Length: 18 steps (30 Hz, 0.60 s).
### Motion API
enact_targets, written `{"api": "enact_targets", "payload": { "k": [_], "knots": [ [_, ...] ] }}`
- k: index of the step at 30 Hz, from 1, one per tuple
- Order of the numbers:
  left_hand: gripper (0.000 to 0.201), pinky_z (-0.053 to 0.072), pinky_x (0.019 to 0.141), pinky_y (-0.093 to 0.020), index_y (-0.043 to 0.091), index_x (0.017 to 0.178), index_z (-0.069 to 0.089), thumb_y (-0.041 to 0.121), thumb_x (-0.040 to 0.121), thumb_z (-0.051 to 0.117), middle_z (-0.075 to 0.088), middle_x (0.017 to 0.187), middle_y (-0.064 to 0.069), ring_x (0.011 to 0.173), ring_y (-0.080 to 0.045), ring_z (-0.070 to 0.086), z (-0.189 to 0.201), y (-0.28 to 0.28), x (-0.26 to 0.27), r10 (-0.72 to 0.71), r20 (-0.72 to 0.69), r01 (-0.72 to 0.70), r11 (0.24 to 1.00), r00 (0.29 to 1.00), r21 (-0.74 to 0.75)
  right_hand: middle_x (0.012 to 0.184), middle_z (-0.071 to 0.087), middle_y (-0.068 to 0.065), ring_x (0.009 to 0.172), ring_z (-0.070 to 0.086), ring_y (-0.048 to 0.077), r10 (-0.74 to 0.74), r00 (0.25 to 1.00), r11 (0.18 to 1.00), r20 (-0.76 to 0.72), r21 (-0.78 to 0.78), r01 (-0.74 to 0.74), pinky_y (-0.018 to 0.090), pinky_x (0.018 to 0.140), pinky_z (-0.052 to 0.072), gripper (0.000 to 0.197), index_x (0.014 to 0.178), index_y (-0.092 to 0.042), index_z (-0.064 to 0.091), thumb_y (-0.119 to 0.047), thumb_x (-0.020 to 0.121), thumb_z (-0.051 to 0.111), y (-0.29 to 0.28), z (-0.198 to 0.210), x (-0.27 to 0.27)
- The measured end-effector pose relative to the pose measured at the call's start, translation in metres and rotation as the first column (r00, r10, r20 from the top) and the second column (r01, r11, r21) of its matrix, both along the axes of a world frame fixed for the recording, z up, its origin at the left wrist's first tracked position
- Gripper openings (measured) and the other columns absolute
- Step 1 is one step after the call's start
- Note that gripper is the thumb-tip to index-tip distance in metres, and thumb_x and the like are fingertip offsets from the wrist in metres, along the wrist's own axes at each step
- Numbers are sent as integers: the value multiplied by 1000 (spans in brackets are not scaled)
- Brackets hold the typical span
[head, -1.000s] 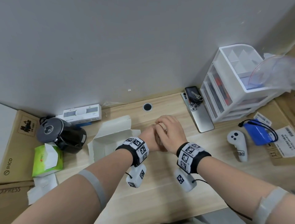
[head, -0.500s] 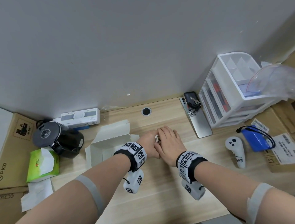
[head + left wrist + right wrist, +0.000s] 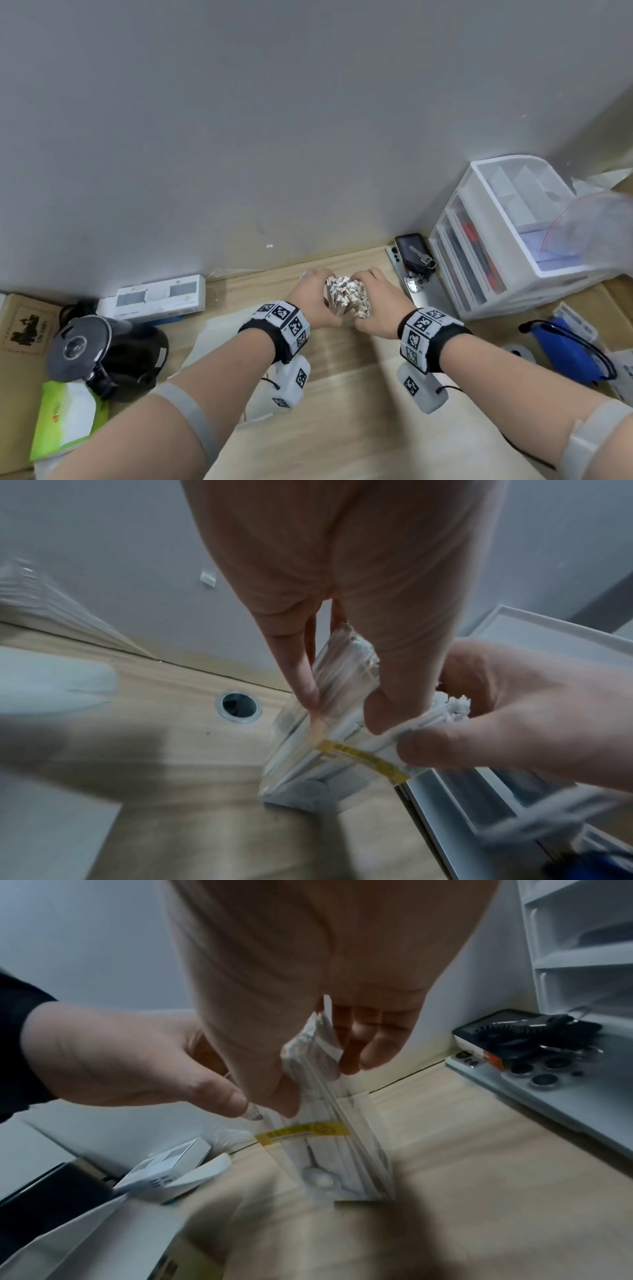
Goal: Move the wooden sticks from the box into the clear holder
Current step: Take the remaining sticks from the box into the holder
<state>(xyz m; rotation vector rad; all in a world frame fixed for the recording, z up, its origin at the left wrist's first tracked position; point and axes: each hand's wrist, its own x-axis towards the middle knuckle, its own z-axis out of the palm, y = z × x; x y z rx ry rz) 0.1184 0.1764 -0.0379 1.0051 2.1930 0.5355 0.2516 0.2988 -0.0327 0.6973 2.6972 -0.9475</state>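
A thick bundle of pale wooden sticks [image 3: 347,297] stands upright in the clear holder [image 3: 301,788], which sits on the desk and bears a yellow label [image 3: 304,1131]. My left hand [image 3: 317,299] grips the holder from the left, its fingers [image 3: 301,680] lying down its side. From the right, my right hand [image 3: 376,299] pinches the bundle; its thumb [image 3: 441,745] presses on the sticks [image 3: 428,721]. The stick tops [image 3: 310,1047] show between my right fingers. The open white box [image 3: 215,337] lies left of my left wrist, partly hidden by the arm.
A white drawer unit [image 3: 507,240] stands right, with a dark phone and keys [image 3: 414,260] on a silver device [image 3: 423,294] beside it. Left are a black kettle [image 3: 102,346], a tissue pack [image 3: 65,418] and a white carton [image 3: 161,298]. A cable hole [image 3: 238,704] lies behind the holder.
My hands have parted: the right hand no longer covers the left, and the stick tops now show between them. Both hands lie a little farther toward the wall.
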Motion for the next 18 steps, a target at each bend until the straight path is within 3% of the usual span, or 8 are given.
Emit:
{"api": "enact_targets", "payload": {
  "k": [3,5,9,13,18],
  "knots": [
    [89,59,80,-34,21,117,58,55,36,73,66,102,-2,91,-21,68,-5,22,-18,76,2,-76,996,997,38,138,42,0,121,52,21,-17,999,999,-47,28,19,32,100,45,86,144,-18,35,-27,70,78,22,-6,-29],
    [93,58,87,-37,21,122,57,58,39,74,68,104,-2,96,-21,67,-11,33,-28,132,-3,-131,989,991,72,141,42,1,127,48,23,-28,999,999,-47,42,30,33,104,43,87,146,-18,33,-24,71,78,35,-10,-46],
    [79,56,90,-36,22,121,53,48,56,89,68,108,1,100,-19,66,-16,47,-39,243,7,-242,964,970,112,141,40,6,124,51,29,-89,995,995,-51,38,91,36,103,44,91,149,-20,27,-17,73,78,46,-21,-66],
    [84,59,85,-41,21,122,49,48,53,90,68,107,1,94,-21,70,-20,52,-41,280,56,-285,948,958,144,140,41,10,126,48,31,-135,984,988,-120,65,143,37,104,41,89,150,-19,25,-12,76,74,47,-30,-68],
    [86,59,85,-42,13,134,43,30,65,92,63,110,-1,95,-24,69,-20,45,-39,279,71,-286,945,958,157,149,38,13,137,39,30,-180,973,981,-143,40,188,38,110,36,97,154,-10,15,-14,78,75,44,-32,-64]
  ]
}}
